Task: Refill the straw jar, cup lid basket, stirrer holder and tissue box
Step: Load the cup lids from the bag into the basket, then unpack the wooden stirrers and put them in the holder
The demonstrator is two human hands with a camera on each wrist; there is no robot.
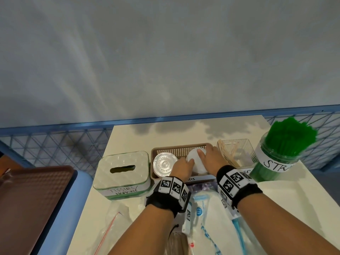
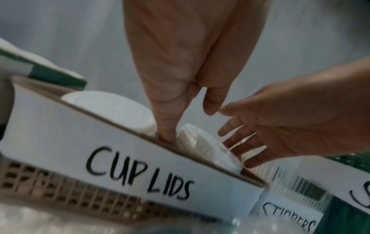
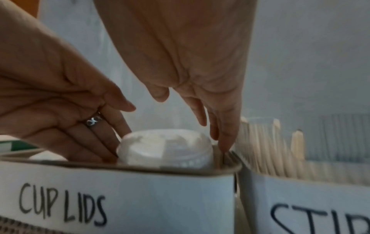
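Note:
A brown basket (image 1: 180,147) labelled CUP LIDS (image 2: 140,166) stands mid-table. Inside it lie a silvery stack of lids (image 1: 165,163) on the left and a white stack of lids (image 1: 196,162) on the right. My left hand (image 1: 184,165) reaches down between the two stacks, its straight fingers (image 3: 112,126) against the white stack's (image 3: 166,147) left side. My right hand (image 1: 209,157) touches that stack's right side, its fingers (image 3: 224,139) pointing straight down along the basket's right wall. The tissue box (image 1: 122,170) sits to the left. The stirrer holder (image 1: 237,153) and the straw jar (image 1: 283,153) are to the right.
Crumpled plastic bags (image 1: 207,227) and packaging cover the near part of the table under my forearms. A brown tray (image 1: 31,199) lies off to the left. Blue wire mesh (image 1: 55,142) runs behind the table, and a grey wall rises above it.

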